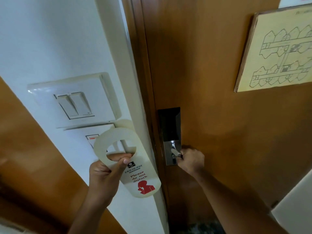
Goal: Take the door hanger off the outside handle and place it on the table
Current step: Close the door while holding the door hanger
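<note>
A cream door hanger [135,176] with red "Please do not disturb" lettering and a red figure is held in my left hand [104,176], low and left of centre. My thumb presses its front just below the round hole, and it is off any handle. My right hand [191,162] is closed around the metal lever handle [175,152] on the inside of the brown wooden door [219,81]. A dark lock plate [170,127] sits above the handle. The door looks shut against its frame. No table is in view.
A white wall strip to the left carries a double light switch [74,105] and a second plate [91,137] just behind the hanger. A framed floor plan [276,53] hangs on the door at upper right. Brown panelling flanks the wall on the left.
</note>
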Demonstrator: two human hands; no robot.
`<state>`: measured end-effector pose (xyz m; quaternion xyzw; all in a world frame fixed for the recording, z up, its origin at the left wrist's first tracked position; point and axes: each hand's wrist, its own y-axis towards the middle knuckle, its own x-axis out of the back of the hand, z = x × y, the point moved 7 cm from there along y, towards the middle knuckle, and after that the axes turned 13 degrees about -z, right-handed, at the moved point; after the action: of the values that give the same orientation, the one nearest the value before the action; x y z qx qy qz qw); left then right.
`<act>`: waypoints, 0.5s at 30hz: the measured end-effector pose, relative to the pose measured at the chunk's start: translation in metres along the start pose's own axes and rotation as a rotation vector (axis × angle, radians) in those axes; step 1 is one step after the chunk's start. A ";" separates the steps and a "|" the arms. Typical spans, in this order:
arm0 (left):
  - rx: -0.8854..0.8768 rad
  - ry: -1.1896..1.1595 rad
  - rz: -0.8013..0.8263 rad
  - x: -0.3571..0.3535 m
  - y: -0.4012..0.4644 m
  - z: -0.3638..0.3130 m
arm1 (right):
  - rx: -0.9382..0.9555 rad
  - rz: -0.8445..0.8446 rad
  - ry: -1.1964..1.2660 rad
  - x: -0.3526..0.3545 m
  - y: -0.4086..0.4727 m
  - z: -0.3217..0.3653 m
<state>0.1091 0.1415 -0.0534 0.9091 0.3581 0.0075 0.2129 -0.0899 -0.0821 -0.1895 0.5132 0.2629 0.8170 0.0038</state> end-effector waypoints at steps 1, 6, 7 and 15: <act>0.003 0.002 -0.004 0.000 0.000 0.000 | 0.001 0.015 -0.008 -0.003 0.002 0.001; 0.000 0.003 -0.011 0.000 0.000 -0.004 | 0.002 0.040 -0.041 -0.006 0.012 0.003; 0.004 -0.003 -0.006 -0.001 0.000 -0.004 | 0.005 0.044 -0.048 -0.005 0.013 0.003; 0.011 0.006 -0.019 -0.001 0.000 -0.004 | 0.044 0.046 -0.107 -0.007 0.022 0.006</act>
<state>0.1076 0.1427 -0.0500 0.9067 0.3674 0.0064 0.2069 -0.0753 -0.1006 -0.1840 0.5618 0.2683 0.7824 -0.0122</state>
